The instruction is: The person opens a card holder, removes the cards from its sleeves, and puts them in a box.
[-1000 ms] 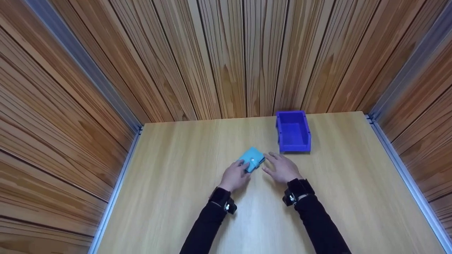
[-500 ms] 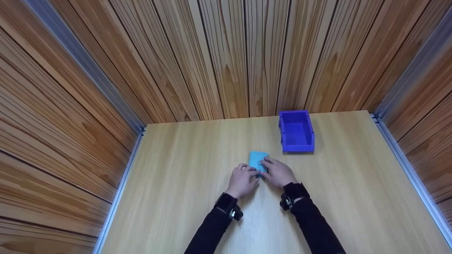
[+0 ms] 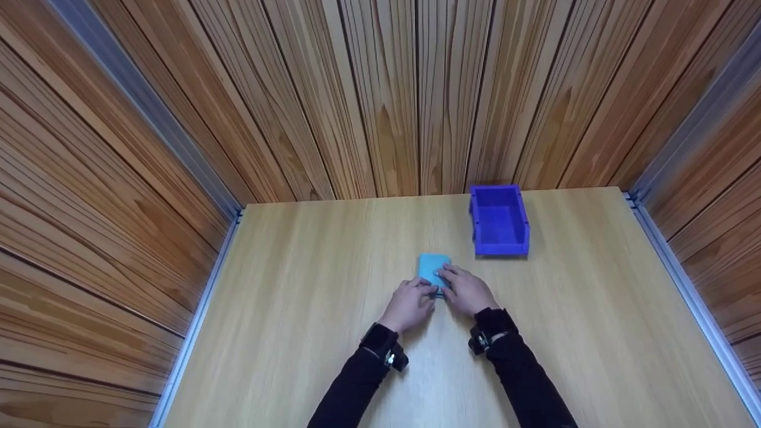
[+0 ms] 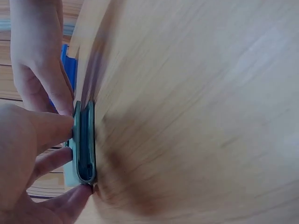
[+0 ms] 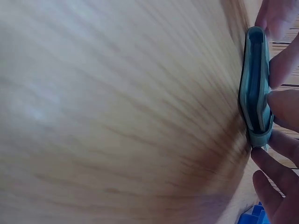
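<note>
A smooth, matt, leather-like surface is shown by the light-blue rectangular folded wallet [image 3: 430, 265]. The pale-tan wood-grained tabletop [image 3: 297, 297] is given a soft sheen. Smooth plastic is seen in the purple-blue rectangular open bin [image 3: 502, 249], streaked wood in the brown plank wall [image 3: 383, 89], metal in the straight silvery rails [image 3: 191, 334], matt cloth in the long black sleeves [image 3: 348, 383].

blue bin [image 3: 501, 224] on tabletop [image 3: 297, 297] | plank walls [image 3: 389, 101] | metal corner rails [image 3: 157, 107]

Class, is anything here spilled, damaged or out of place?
Nothing stands out: the folded light-blue wallet lies flat on the table, and the blue storage bin sits upright beyond it. No spill or damage shows.
</note>
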`<state>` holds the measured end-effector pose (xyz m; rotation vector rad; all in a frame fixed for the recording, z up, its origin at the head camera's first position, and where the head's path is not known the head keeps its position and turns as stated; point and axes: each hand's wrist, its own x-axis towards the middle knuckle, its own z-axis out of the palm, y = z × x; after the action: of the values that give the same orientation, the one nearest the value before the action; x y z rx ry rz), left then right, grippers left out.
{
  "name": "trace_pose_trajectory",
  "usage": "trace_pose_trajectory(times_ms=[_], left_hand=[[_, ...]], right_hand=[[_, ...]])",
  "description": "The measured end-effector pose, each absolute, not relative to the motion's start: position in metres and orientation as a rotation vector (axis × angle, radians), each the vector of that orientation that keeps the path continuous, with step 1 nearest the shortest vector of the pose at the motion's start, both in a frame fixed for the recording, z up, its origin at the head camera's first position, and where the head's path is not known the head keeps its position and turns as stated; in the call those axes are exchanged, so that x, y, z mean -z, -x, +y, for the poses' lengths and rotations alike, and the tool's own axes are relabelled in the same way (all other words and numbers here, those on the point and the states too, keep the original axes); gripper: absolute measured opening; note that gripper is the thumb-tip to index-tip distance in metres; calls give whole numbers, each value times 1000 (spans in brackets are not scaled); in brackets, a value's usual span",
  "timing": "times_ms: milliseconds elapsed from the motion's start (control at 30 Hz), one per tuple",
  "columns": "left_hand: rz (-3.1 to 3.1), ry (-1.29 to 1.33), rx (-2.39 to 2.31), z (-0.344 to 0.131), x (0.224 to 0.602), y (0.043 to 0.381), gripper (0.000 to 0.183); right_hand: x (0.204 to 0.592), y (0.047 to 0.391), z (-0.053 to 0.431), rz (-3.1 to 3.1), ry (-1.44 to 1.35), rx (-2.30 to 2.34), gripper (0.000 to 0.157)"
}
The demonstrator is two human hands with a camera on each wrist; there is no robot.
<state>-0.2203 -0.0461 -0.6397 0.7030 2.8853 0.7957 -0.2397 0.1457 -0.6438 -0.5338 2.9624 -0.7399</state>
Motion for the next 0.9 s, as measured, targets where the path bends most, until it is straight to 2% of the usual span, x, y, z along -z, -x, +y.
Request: trace_pose_trajectory(times_ms=[300, 567, 900], left_hand=[[2879, -424, -1135, -41, 650, 236, 28], [2822, -20, -1317, -30, 651, 242, 50], [2645, 199, -1552, -18, 650, 245, 32]], right_hand=[[641, 237, 143, 2958, 533, 789, 43], [643, 236, 140, 2945, 482, 821, 44], [644, 236, 141, 2938, 417, 921, 46]])
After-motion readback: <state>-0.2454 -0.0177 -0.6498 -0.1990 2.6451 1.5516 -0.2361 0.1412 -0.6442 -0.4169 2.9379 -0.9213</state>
